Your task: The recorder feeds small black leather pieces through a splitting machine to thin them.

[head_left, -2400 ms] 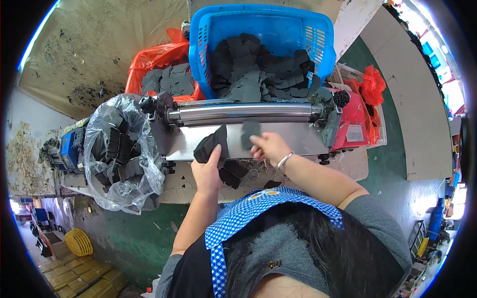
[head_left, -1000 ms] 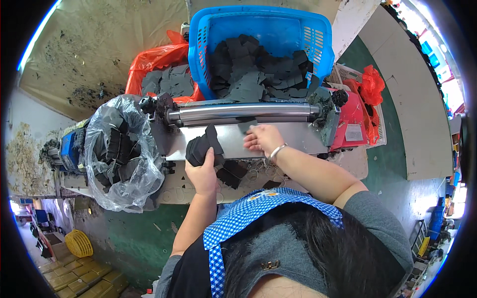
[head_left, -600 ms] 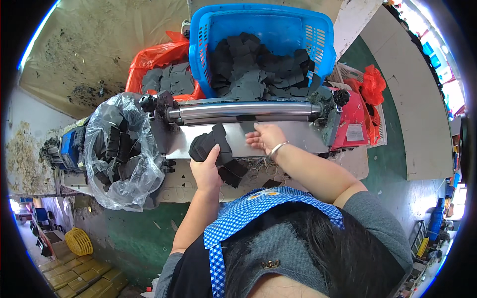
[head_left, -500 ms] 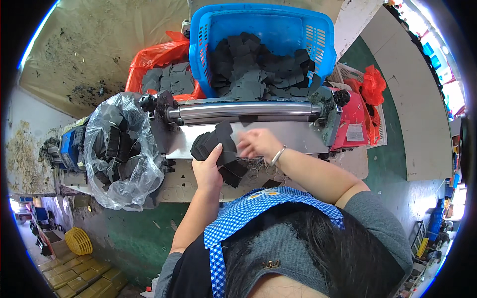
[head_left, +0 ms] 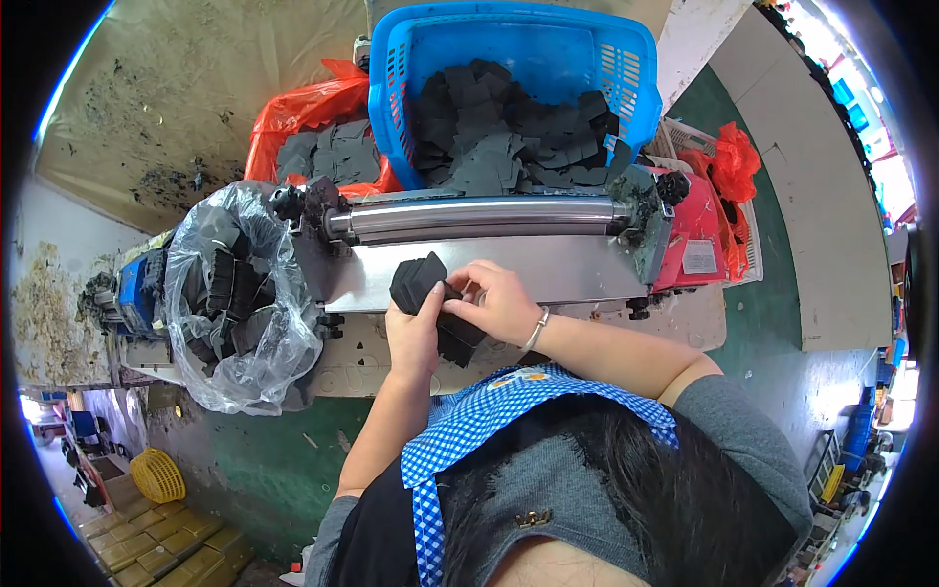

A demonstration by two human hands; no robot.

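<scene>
My left hand (head_left: 413,335) is closed around a stack of flat black pieces (head_left: 416,281), thumb on top. The pieces are thin, with angular edges, and fan out slightly. My right hand (head_left: 496,303), with a bangle at the wrist, has its fingertips pinched at the stack's right edge; exactly how many pieces they grip is hidden. Both hands are over the near edge of a bare steel plate (head_left: 558,269). Behind the plate runs a shiny steel roller (head_left: 479,213) between two dark, grimy end blocks. More black pieces (head_left: 460,340) lie just below my hands.
Beyond the roller stands a blue basket (head_left: 514,14) heaped with black pieces, beside a red plastic bag (head_left: 284,110) of similar ones. A clear plastic bag (head_left: 249,377) with black pieces is at the left. The machine's red housing (head_left: 694,230) is at the right.
My right hand has come back left to the stack from over the plate. The dark piece at the roller is no longer visible. The stack is tilted differently in my left hand.
</scene>
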